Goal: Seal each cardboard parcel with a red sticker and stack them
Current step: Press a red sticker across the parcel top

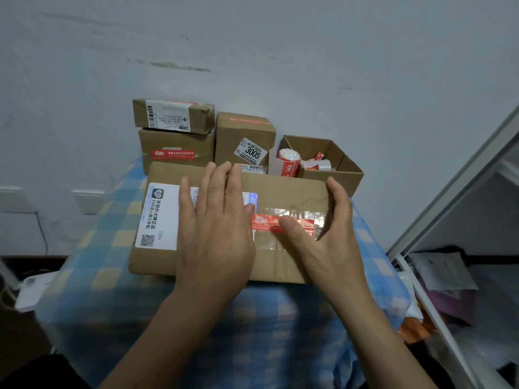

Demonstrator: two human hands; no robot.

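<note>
A wide flat cardboard parcel (283, 189) lies on the checked tablecloth in front of me, with a white shipping label at its left end. A red sticker (266, 223) sits across its clear-taped middle seam. My left hand (216, 226) lies flat on the parcel's top, fingers straight. My right hand (328, 231) presses its thumb onto the sticker while its fingers reach round the parcel's right end. Behind stand a stack of two sealed parcels (174, 141) and a taller sealed parcel (244, 138).
An open cardboard box (345, 167) at the back right holds rolls of red stickers (289, 161). The table (92, 248) has a blue and yellow checked cloth and stands against a grey wall. A white shelf frame (449, 209) rises at the right.
</note>
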